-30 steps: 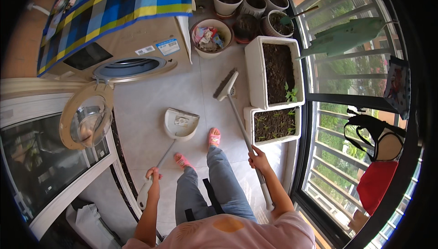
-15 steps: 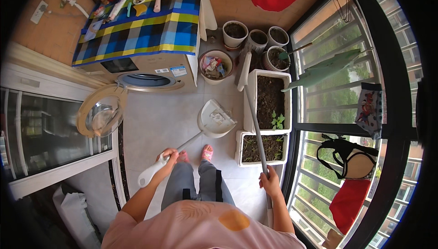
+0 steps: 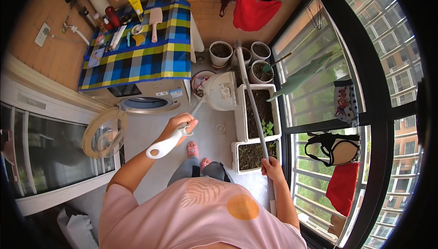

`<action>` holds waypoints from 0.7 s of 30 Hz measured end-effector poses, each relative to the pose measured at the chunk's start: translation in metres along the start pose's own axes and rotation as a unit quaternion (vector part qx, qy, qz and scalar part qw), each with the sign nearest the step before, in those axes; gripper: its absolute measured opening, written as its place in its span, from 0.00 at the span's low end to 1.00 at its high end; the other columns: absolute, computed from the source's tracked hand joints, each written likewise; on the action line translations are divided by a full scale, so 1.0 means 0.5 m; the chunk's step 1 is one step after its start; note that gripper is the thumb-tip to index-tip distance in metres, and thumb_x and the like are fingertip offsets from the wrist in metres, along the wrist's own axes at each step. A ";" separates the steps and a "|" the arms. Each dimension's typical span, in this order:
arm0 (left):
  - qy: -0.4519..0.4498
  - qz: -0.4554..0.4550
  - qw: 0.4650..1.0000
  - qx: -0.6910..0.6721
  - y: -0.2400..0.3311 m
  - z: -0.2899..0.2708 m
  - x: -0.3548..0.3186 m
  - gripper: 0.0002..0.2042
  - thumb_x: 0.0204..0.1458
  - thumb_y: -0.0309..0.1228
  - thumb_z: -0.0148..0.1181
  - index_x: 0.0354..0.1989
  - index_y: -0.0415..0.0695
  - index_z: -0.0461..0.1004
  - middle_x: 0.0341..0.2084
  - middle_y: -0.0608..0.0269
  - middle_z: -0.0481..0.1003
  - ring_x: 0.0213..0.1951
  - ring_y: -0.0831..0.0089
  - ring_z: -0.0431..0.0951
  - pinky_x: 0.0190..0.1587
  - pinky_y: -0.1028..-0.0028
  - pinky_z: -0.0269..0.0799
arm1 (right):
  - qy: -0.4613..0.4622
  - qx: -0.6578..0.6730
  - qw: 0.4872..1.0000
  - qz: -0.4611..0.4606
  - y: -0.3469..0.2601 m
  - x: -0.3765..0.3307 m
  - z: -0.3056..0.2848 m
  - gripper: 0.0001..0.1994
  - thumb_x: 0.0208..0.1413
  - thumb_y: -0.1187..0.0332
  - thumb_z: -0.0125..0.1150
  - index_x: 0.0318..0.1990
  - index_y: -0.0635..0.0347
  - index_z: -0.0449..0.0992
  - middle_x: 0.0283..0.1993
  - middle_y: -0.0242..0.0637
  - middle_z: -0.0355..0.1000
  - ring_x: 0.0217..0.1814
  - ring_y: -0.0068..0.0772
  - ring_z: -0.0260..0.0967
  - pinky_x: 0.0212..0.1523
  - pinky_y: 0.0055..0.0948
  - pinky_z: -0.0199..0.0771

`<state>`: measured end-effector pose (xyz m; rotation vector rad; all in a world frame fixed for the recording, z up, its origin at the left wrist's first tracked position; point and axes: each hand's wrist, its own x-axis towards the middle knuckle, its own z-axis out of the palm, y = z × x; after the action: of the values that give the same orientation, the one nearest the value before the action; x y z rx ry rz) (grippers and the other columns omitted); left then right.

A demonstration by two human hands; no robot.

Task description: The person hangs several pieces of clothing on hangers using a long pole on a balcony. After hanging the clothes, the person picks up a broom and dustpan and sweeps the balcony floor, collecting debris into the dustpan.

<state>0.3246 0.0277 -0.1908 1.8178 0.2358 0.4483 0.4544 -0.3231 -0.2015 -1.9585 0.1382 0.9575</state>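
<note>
In my left hand (image 3: 180, 125), closed round the shaft just past the white grip, is a long-handled dustpan (image 3: 221, 93). Its pale pan is tilted and hangs over or beside the waste bin (image 3: 203, 72), covering much of it; scraps show at the bin's left side. Whether the pan touches the bin I cannot tell. My right hand (image 3: 273, 168) is closed on the grey pole of a broom (image 3: 254, 105). The pole slants up past the planters, and its head end lies among the flower pots, seen edge-on.
A washing machine (image 3: 150, 94) stands at the left, its round door (image 3: 106, 132) swung open, bottles and a hairbrush (image 3: 155, 20) on its checked cover. Soil planters (image 3: 240, 123) and flower pots (image 3: 221, 52) line the window side. Laundry (image 3: 345, 151) hangs there. A floor drain (image 3: 220, 128) lies ahead.
The dustpan has gone up and forward from the floor to the bin, its pan now tipped. My left hand has moved forward with it. The broom head has turned and shifted slightly forward.
</note>
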 end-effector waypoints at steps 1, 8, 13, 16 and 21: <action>-0.007 0.007 1.000 0.005 0.002 0.001 0.025 0.11 0.49 0.27 0.52 0.18 0.36 0.62 0.17 0.61 0.63 0.20 0.73 0.61 0.25 0.76 0.59 | 0.022 0.012 1.000 0.005 -0.012 0.001 0.004 0.08 0.53 0.67 0.48 0.28 0.63 0.64 0.17 0.29 0.60 0.13 0.17 0.55 0.11 0.18 0.54; -0.023 0.036 0.996 0.079 -0.005 0.040 0.128 0.15 0.46 0.26 0.55 0.14 0.37 0.56 0.14 0.55 0.61 0.19 0.58 0.60 0.22 0.66 0.56 | 0.002 -0.086 0.996 -0.024 -0.018 0.086 -0.034 0.13 0.52 0.71 0.48 0.45 0.65 0.62 0.18 0.30 0.61 0.14 0.17 0.55 0.12 0.19 0.53; -0.016 0.101 0.983 0.152 -0.033 0.082 0.176 0.15 0.44 0.26 0.55 0.14 0.39 0.56 0.14 0.55 0.61 0.19 0.57 0.60 0.24 0.65 0.55 | -0.038 -0.102 0.993 -0.046 0.003 0.209 -0.109 0.22 0.51 0.71 0.48 0.54 0.63 0.55 0.23 0.37 0.67 0.17 0.21 0.61 0.15 0.23 0.61; -0.009 0.109 0.978 0.175 -0.031 0.108 0.188 0.15 0.44 0.26 0.55 0.13 0.39 0.56 0.14 0.55 0.60 0.19 0.57 0.60 0.25 0.65 0.55 | -0.007 -0.279 0.944 -0.174 -0.011 0.264 -0.126 0.24 0.50 0.70 0.50 0.56 0.61 0.55 0.26 0.41 0.68 0.18 0.22 0.62 0.17 0.24 0.62; -0.005 0.103 0.975 0.197 -0.031 0.136 0.215 0.14 0.44 0.26 0.55 0.13 0.39 0.56 0.14 0.55 0.60 0.19 0.58 0.61 0.25 0.66 0.55 | -0.024 -0.232 0.933 -0.275 0.000 0.393 -0.116 0.24 0.49 0.69 0.48 0.56 0.59 0.57 0.44 0.52 0.67 0.46 0.47 0.66 0.43 0.32 0.65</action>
<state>0.4513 0.0139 -0.2020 2.2453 0.1349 0.5678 0.6230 -0.3153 -0.3172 -2.2117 -0.6919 0.6933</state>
